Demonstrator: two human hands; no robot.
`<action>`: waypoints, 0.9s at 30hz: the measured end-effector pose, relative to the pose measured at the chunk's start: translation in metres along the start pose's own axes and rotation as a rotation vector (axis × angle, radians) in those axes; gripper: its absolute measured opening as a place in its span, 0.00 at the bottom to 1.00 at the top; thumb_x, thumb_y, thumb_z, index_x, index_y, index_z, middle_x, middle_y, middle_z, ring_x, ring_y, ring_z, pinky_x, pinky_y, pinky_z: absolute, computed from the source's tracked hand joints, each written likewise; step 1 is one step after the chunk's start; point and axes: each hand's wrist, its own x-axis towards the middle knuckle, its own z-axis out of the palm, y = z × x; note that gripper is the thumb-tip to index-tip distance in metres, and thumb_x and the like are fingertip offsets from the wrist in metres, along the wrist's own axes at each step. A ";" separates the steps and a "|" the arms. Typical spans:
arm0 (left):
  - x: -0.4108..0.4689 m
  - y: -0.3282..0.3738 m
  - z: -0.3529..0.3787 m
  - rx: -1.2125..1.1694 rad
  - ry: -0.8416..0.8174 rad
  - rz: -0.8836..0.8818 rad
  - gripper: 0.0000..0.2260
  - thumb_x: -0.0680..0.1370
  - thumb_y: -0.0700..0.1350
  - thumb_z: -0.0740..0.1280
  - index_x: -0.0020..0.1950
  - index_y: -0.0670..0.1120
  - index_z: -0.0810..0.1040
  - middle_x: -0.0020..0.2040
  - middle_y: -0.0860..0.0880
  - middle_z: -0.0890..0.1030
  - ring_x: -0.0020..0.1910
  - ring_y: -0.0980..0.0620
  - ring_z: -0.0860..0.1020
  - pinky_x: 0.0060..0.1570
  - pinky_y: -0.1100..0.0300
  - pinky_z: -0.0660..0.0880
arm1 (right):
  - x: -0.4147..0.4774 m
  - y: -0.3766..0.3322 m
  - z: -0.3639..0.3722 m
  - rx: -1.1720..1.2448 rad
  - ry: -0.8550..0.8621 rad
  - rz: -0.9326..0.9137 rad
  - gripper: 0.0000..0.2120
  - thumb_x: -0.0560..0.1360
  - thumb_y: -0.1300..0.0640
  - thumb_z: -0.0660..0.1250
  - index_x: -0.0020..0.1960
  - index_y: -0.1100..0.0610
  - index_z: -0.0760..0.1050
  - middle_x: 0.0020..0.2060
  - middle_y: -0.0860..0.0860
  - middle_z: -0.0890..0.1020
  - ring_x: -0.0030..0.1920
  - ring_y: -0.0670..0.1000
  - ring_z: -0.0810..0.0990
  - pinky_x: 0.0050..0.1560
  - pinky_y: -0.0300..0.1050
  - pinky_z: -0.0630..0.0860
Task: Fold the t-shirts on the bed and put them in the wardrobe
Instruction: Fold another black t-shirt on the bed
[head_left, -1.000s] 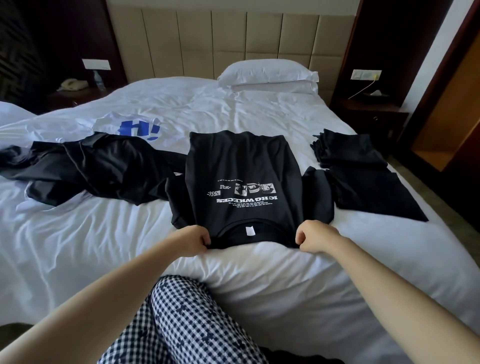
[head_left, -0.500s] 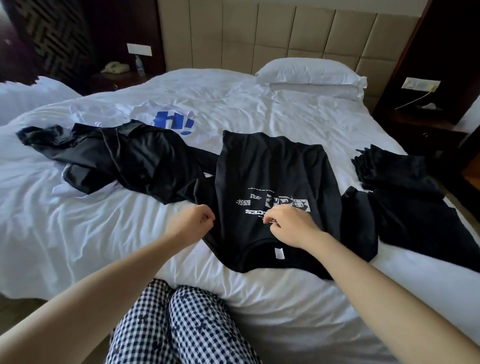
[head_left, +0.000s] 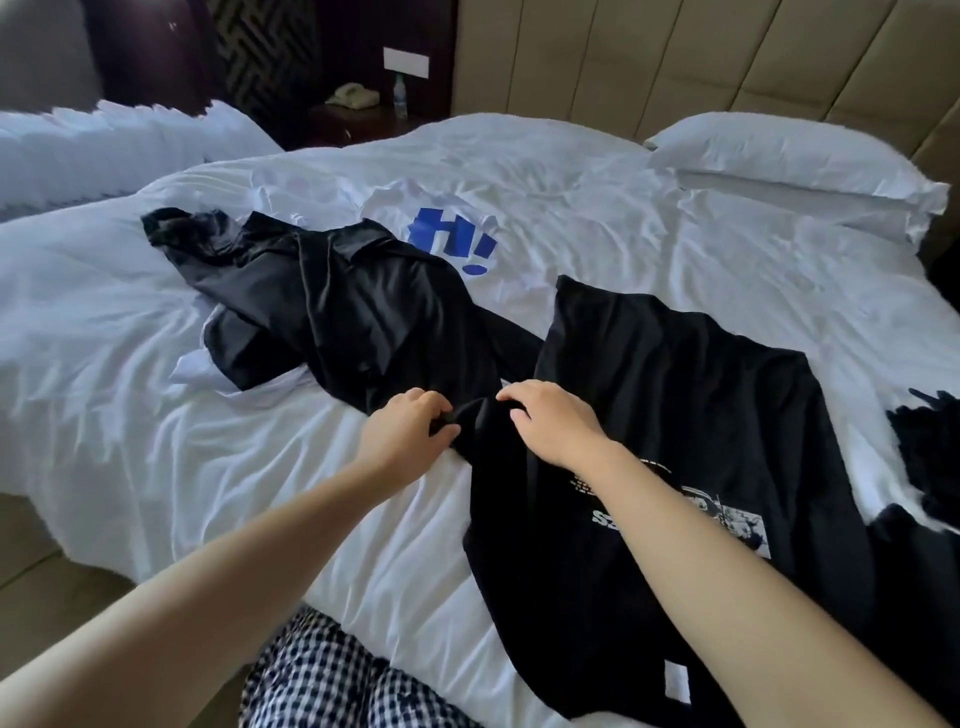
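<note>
1. Black cotton with a white print: the printed t-shirt (head_left: 675, 415) lies spread flat on the bed (head_left: 675, 234), collar toward the near edge and hem toward the pillow (head_left: 795, 161).
2. The left hand (head_left: 405, 431) is at the shirt's left sleeve. Its fingers (head_left: 434, 402) are curled in tight and pinch the bunched sleeve edge against the thumb.
3. The right hand (head_left: 556, 421) sits just beside it on the same sleeve. Its fingers (head_left: 519, 392) are bent, with the tips dug into the raised fold of cloth and the thumb closing on it from the near side.
4. The two hands are close together, with a ridge of sleeve gathered between them.
5. A crumpled black t-shirt (head_left: 353, 312) lies to the left, its near end reaching the held sleeve. It partly covers a white t-shirt (head_left: 452, 244) with a blue print.
6. A dark folded pile (head_left: 930, 452) lies on the bed at the right edge of the view.
7. Checked trousers (head_left: 332, 675) show at the bottom edge.
</note>
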 end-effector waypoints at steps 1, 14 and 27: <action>0.003 -0.003 0.005 0.009 -0.011 -0.006 0.16 0.78 0.57 0.65 0.62 0.53 0.76 0.55 0.55 0.77 0.57 0.54 0.75 0.49 0.58 0.74 | 0.010 0.001 0.005 -0.008 -0.019 0.009 0.19 0.81 0.58 0.54 0.70 0.45 0.69 0.70 0.44 0.70 0.70 0.50 0.68 0.64 0.51 0.70; 0.005 -0.014 0.036 -0.105 0.060 -0.040 0.08 0.79 0.53 0.66 0.54 0.52 0.77 0.53 0.58 0.76 0.55 0.55 0.73 0.48 0.61 0.70 | 0.039 0.017 0.038 -0.166 0.028 0.001 0.17 0.78 0.59 0.62 0.65 0.49 0.74 0.59 0.49 0.74 0.64 0.52 0.68 0.60 0.48 0.68; 0.005 -0.014 -0.043 -0.770 0.443 -0.194 0.02 0.82 0.46 0.62 0.51 0.53 0.70 0.29 0.57 0.72 0.29 0.57 0.69 0.33 0.59 0.68 | 0.062 -0.056 -0.002 0.172 0.357 -0.160 0.08 0.76 0.61 0.61 0.52 0.54 0.77 0.47 0.45 0.78 0.55 0.47 0.71 0.42 0.46 0.72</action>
